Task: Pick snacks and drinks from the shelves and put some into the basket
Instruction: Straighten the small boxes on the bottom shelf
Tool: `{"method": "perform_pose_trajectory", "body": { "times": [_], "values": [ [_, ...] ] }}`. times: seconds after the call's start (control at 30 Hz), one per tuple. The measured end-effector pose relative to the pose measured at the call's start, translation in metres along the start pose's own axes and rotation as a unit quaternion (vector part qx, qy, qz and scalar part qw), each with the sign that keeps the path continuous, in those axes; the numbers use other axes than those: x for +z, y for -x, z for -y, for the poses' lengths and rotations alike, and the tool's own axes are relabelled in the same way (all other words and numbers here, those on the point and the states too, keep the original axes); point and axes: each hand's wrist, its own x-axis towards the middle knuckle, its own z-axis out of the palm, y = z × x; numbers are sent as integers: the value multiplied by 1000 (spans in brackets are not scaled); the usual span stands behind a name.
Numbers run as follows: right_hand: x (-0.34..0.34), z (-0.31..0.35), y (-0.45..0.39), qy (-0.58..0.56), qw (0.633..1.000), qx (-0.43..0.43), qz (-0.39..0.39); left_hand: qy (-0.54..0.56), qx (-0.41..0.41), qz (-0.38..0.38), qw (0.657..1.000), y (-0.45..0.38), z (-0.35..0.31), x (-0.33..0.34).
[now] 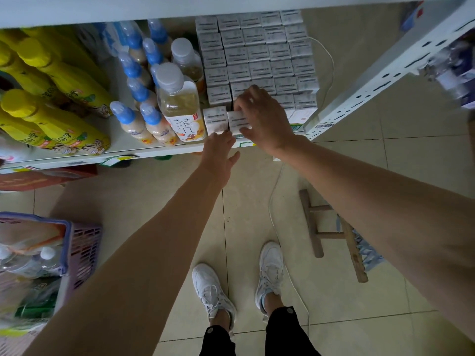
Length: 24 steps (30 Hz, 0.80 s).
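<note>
Fingers of our right hand (262, 116) pinch a white carton (237, 122) at frame centre, easing it off the shelf (154, 150); our left hand (221, 152), fingers spread, steadies beneath.

A small shop is shown. A white metal shelf (159, 149) is stocked with rows of identical yellow bottles (59, 80), blue-capped bottles (133, 119) and stacked white cartons (257, 55); price tags (117, 160) are fixed along its edge, and a shopping basket (82, 250) is set on the tiled floor (334, 304).
</note>
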Motion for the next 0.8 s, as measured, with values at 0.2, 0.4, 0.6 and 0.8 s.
{"method": "perform_pose_trajectory", "body": {
  "times": [0.2,0.4,0.6,0.8],
  "values": [
    [0,0,13,30,999,-41,-9,9,-4,-37,999,-5,1,-3],
    [-7,2,40,-132,991,-18,-2,-167,39,20,985,9,19,-31],
    [-29,16,68,-396,912,89,56,-176,27,63,982,30,30,-51],
    [-43,18,75,-517,834,182,60,-184,4,129,974,60,29,-68]
  ]
}}
